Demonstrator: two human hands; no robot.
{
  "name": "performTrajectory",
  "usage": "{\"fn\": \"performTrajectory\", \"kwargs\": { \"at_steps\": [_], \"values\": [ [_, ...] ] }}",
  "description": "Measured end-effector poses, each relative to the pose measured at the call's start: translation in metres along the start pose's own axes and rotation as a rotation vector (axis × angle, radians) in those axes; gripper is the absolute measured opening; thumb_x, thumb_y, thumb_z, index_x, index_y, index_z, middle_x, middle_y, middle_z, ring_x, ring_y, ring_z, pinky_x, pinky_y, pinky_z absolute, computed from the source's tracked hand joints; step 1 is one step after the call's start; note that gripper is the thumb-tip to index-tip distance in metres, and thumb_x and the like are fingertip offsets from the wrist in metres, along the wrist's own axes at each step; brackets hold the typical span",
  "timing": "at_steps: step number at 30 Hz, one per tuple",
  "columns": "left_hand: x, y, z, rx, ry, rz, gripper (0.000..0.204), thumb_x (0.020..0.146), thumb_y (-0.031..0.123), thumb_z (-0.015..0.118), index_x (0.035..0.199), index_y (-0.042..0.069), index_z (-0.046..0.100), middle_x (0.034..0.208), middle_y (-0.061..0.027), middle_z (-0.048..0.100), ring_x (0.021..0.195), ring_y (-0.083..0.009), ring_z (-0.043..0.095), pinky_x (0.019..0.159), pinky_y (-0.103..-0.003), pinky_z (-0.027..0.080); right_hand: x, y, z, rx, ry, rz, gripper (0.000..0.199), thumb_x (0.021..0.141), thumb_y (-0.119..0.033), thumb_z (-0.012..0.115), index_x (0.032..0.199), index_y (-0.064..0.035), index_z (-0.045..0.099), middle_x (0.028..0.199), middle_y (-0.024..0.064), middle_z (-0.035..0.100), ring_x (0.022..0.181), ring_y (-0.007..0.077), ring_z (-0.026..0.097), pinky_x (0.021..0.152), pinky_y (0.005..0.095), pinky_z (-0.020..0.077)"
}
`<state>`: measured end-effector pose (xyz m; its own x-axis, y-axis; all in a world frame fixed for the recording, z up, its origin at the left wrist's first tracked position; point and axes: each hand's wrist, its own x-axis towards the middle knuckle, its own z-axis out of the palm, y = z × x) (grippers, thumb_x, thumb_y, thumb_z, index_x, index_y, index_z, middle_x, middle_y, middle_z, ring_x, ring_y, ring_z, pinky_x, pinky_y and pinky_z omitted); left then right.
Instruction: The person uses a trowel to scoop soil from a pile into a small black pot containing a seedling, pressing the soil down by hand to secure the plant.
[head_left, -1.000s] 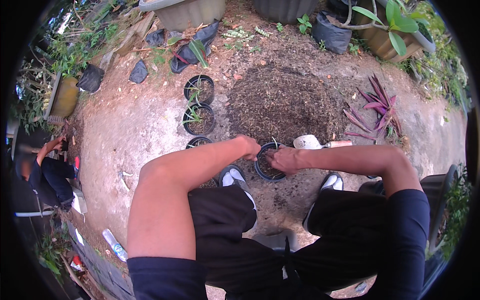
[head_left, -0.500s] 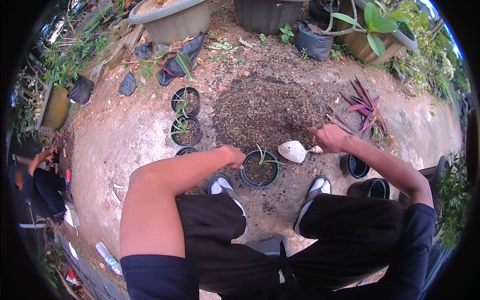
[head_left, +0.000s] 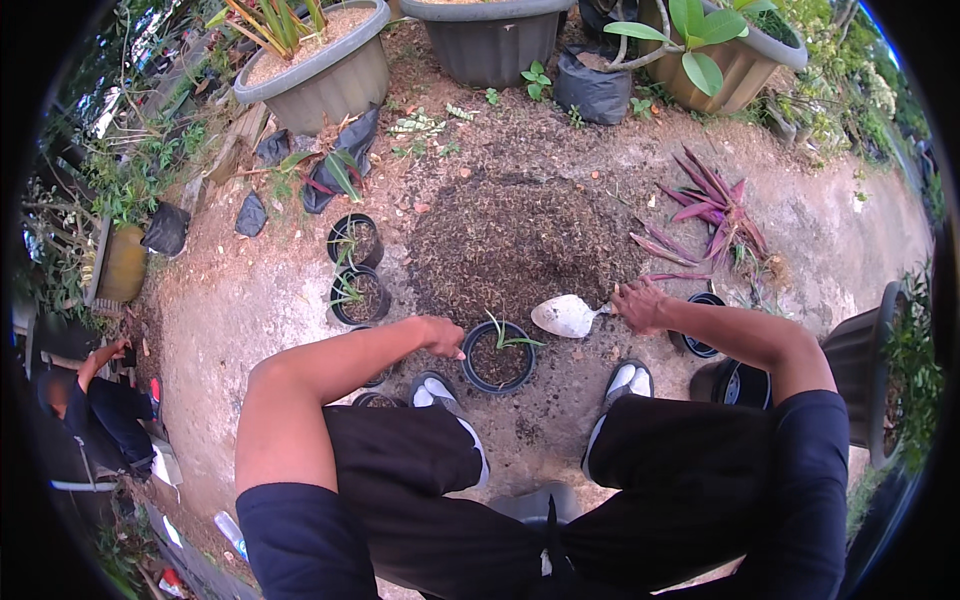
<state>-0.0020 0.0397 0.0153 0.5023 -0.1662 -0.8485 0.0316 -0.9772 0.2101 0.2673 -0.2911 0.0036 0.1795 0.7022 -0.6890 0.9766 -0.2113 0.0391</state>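
Observation:
Between my feet stands a round black plant pot (head_left: 498, 386), filled with dark soil, with a small narrow-leaved green plant (head_left: 505, 338) in it. My left hand (head_left: 440, 338) is closed at the left edge of this pot, fingertips on its rim. In my right hand (head_left: 640, 305) is a hand trowel (head_left: 565, 316), gripped by its handle. Its pale, soil-smeared blade lies low over the ground, just right of the pot and apart from it. Beyond both hands spreads a patch of dark, loose soil mix (head_left: 520, 240).
More potted seedlings (head_left: 360, 296) line up at left. Empty-looking black pots (head_left: 732, 383) stand at right, below uprooted purple plants (head_left: 722, 212). Large planters (head_left: 490, 45) edge the far side. Another person (head_left: 100, 405) sits at far left, near a plastic bottle (head_left: 230, 533).
The whole view has shifted, showing more of the far planters. My right hand has dipped slightly with the trowel. My left hand stays at the pot's rim.

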Motion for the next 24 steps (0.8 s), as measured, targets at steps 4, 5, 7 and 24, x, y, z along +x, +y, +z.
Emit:
{"fn": "performTrajectory", "kwargs": {
  "at_steps": [4,5,7,24],
  "values": [
    [-0.001,0.007,-0.007,-0.035,-0.015,0.012,0.051,0.095,0.053,0.054,0.108,0.005,0.067,0.103,-0.0192,0.07,0.107,-0.0387,0.064,0.089,-0.05,0.049,0.017,-0.003,0.003,0.004,-0.005,0.022,0.087,0.07,-0.015,0.075,0.145,0.0007,0.034,0.132,0.0229,0.052,0.127,0.0382,0.051,0.11,0.0638,0.0294],
    [-0.001,0.01,-0.011,-0.04,-0.055,-0.008,0.05,0.095,0.052,0.055,0.11,0.006,0.067,0.107,-0.0187,0.07,0.109,-0.0377,0.064,0.091,-0.05,0.049,0.02,-0.002,0.001,0.002,-0.028,0.009,0.086,0.071,-0.015,0.075,0.145,0.0007,0.034,0.13,0.0229,0.054,0.124,0.0386,0.054,0.109,0.0642,0.03],
    [-0.007,0.012,-0.017,-0.041,-0.056,-0.021,0.049,0.095,0.051,0.057,0.112,0.007,0.067,0.108,-0.0178,0.07,0.11,-0.0362,0.064,0.092,-0.049,0.049,0.026,-0.001,-0.001,0.001,-0.074,-0.012,0.085,0.072,-0.014,0.074,0.145,0.0007,0.034,0.126,0.0228,0.057,0.117,0.0394,0.06,0.108,0.0651,0.0313],
    [-0.011,0.011,-0.007,-0.09,0.024,0.004,0.047,0.096,0.048,0.056,0.115,0.007,0.066,0.113,-0.019,0.068,0.113,-0.0382,0.062,0.093,-0.049,0.049,-0.068,-0.008,-0.014,0.24,-0.003,-0.115,0.045,0.096,-0.046,0.05,0.121,-0.008,0.048,0.085,0.0247,0.067,0.089,0.0464,0.066,0.079,0.0559,0.0519]
  ]
}}
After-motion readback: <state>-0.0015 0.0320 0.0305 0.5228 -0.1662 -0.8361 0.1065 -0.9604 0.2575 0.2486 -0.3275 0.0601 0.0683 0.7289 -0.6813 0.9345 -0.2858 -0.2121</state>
